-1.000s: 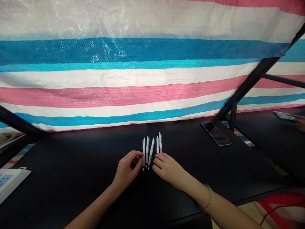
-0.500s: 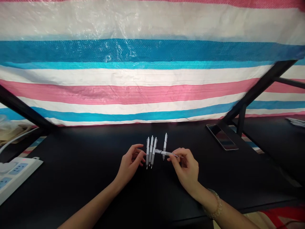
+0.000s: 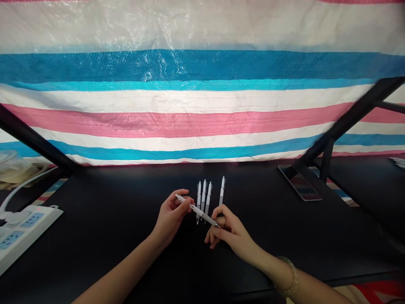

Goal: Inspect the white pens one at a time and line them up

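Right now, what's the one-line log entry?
left hand: clicker end of white-and-grey plastic pen | right hand: at tip | black table: four similar pens, dark flat phone

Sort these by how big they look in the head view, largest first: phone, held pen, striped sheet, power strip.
1. Striped sheet
2. Power strip, though the left edge of the picture cuts it off
3. Phone
4. Held pen, nearly as long as the phone but far thinner

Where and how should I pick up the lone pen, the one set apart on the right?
I'd pinch the lone pen across its white upper barrel, from above: it lies flat and slim, pointing away, and the right hand hides its lower end.
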